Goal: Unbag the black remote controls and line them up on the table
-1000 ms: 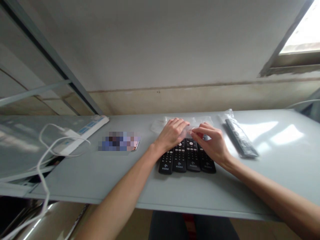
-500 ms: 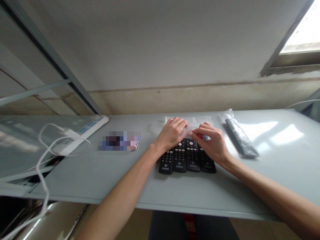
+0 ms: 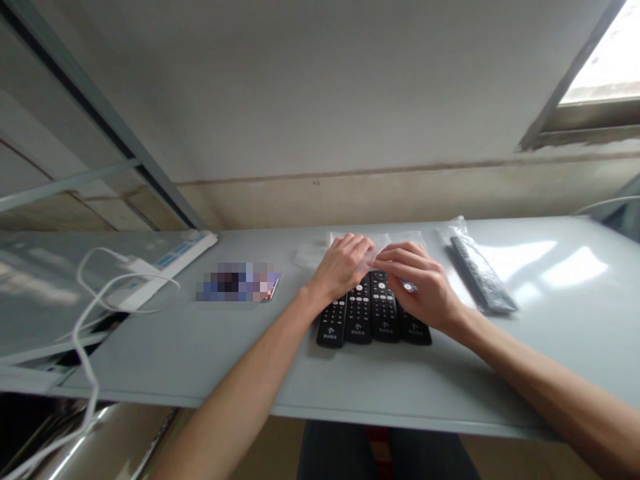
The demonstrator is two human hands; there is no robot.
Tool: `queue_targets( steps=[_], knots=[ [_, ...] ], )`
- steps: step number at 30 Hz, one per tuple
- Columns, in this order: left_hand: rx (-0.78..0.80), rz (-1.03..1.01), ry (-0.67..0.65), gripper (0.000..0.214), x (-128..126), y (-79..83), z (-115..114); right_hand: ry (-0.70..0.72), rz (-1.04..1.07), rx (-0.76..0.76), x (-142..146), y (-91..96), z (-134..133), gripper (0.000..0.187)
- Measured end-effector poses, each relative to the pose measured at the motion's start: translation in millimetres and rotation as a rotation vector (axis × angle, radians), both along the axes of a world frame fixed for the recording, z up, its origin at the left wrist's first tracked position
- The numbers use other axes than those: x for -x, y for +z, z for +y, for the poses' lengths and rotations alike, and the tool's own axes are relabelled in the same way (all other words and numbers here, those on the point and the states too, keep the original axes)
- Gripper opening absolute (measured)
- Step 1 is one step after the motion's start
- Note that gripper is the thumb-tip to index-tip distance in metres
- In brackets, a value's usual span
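L hand (image 3: 344, 268) + R hand (image 3: 423, 288) | on clear bags (image 3: 309, 254) | over remotes (image 3: 373, 319)

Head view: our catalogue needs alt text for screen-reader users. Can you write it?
The person's left hand and right hand meet on a clear plastic bag at the far end of four black remotes lying side by side on a grey table. Another remote, bagged, lies to the right; a white cable to the left.

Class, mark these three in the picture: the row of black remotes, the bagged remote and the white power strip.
row of black remotes (image 3: 360, 317), head view, keypad of a middle remote.
bagged remote (image 3: 483, 277), head view, middle of its body.
white power strip (image 3: 167, 267), head view, its top face.
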State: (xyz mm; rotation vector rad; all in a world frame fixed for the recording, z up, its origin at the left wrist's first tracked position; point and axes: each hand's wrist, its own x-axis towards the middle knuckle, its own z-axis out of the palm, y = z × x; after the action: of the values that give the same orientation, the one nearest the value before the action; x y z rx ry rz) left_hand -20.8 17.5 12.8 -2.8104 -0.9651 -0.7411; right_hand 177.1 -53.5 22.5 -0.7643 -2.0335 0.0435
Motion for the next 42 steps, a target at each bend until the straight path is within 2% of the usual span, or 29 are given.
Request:
queue_targets(
  steps=[5,9,15,22,30,33,37,39,42],
  knots=[
    [0.023,-0.017,-0.016,0.017,1,-2.6,2,0.082,-0.056,0.037,0,-7.1,2,0.046],
    [0.034,-0.020,-0.068,0.019,2,-2.1,1,0.049,-0.144,0.085,1,-10.4,3,0.047],
    [0.010,0.009,-0.094,0.011,1,-0.4,-1,0.078,-0.203,0.116,4,-9.2,4,0.053],
    [0.020,0.029,-0.090,0.012,0,-3.0,-1,0.068,-0.176,0.105,2,-12.5,5,0.049],
    [0.052,0.096,-0.049,0.013,-1,4.9,-6,0.013,-0.102,0.027,-3,-6.1,6,0.038],
    [0.028,0.086,-0.049,0.011,-2,5.0,-6,-0.083,-0.148,0.016,-7,4.9,2,0.038],
    [0.009,0.072,-0.053,0.008,-1,2.8,-5,-0.373,-0.161,0.080,-32,18.5,-10,0.043],
    [0.024,0.070,-0.051,0.008,0,1.6,-4,-0.543,-0.241,0.136,-55,16.5,-17,0.053],
    [0.039,0.074,-0.060,0.009,0,-0.3,-3,-0.735,-0.448,0.177,-95,-0.8,-28,0.070]
  ],
)
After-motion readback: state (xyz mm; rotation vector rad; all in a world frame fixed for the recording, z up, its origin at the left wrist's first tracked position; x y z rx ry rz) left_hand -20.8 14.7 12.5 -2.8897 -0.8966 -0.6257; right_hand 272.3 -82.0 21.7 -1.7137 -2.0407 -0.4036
